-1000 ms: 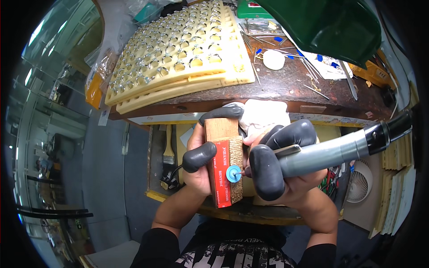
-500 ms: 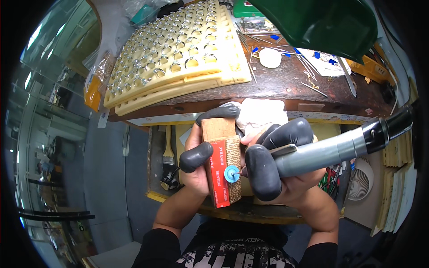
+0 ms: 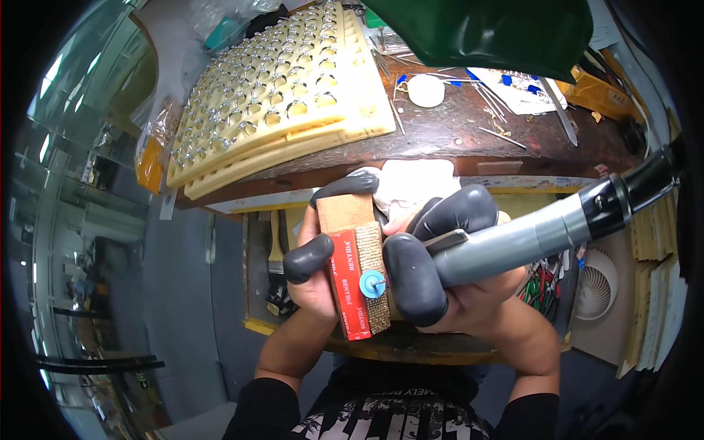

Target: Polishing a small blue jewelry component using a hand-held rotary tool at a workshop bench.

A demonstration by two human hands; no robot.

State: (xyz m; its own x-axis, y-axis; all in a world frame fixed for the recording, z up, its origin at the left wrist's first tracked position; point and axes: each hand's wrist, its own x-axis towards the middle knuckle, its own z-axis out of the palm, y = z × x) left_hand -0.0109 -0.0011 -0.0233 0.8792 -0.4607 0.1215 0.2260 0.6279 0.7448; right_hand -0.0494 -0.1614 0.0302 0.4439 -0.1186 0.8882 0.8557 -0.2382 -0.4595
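My left hand (image 3: 312,265), with black finger cots on thumb and finger, is closed around a wooden block (image 3: 346,213). The block has a red printed strip and a rough brown abrasive face (image 3: 376,253). In my right hand (image 3: 419,282), also in black finger cots, is a grey rotary handpiece (image 3: 521,242), gripped like a pen. A small light-blue disc (image 3: 370,284) on its thin shaft lies against the block's edge, where red strip meets rough face. Behind the hands is a crumpled white cloth (image 3: 419,183).
Cream trays (image 3: 286,132) full of silver rings stand on the dark bench (image 3: 440,136) at far left. A green lamp shade (image 3: 499,33) hangs above. Several thin tools, a white round piece (image 3: 426,91) and a knife-like blade (image 3: 561,114) lie farther right. A brush (image 3: 276,242) sits in the drawer below.
The whole view has shifted, so the bench sits further left. Both hands keep their grips, and the disc stays at the block's edge.
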